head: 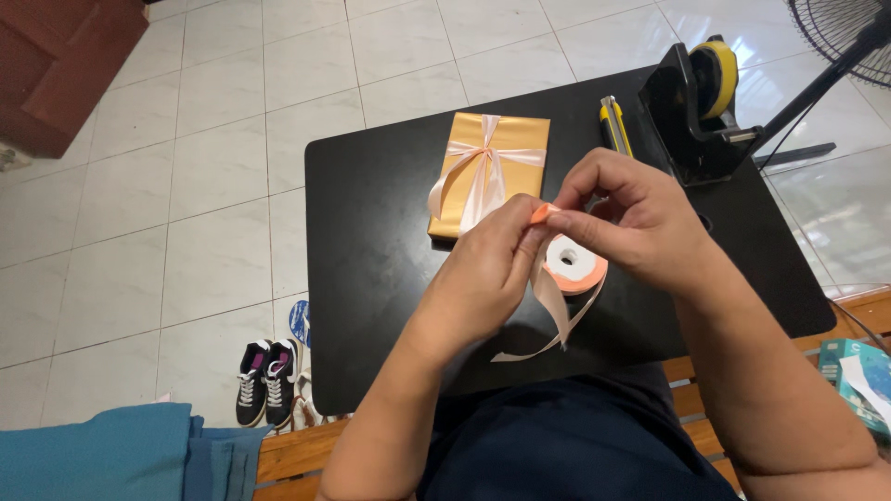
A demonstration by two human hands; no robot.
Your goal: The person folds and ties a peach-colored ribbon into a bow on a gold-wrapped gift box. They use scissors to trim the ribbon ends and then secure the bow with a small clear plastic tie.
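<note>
At the far left of the frame lie tiled floor, a blue cloth (pixel 111 455) at the lower left and a pair of sneakers (pixel 267 380) beside it. The black surface (pixel 371 269) fills the centre. On its upper part rests a gold box (pixel 510 139) tied with a pale ribbon bow. Just right of centre the left hand (pixel 487 274) has its fingers closed on a peach ribbon (pixel 544 212), meeting the right hand (pixel 626 223), whose fingers pinch the same ribbon end. Below them sits the spool (pixel 575 263), a loose tail hanging toward the lower centre. At the upper right stand a knife (pixel 613 125) and a tape dispenser (pixel 696 111).
</note>
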